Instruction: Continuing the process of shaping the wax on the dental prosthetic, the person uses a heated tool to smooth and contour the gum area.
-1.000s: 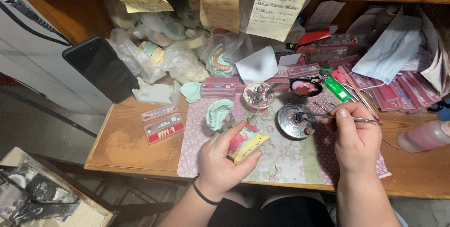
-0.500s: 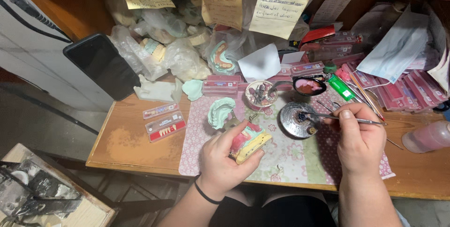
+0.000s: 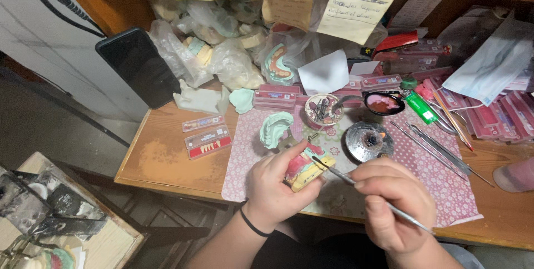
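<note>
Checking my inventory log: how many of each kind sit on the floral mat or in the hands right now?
Dental casts: 2, the held model and the green cast
Metal instruments: 3, one in the right hand, two loose
Round dishes: 3, at
Green lighter: 1
Total: 9

Hands working a denture model over a cluttered bench

The left hand (image 3: 276, 188) holds a yellow dental cast with pink wax gums (image 3: 304, 167) above the floral mat (image 3: 445, 183); the right hand (image 3: 394, 202) touches a thin metal wax tool (image 3: 339, 175) to it. A round metal dish (image 3: 369, 140) sits just beyond, a green plaster cast (image 3: 276, 129) nearby.
</note>
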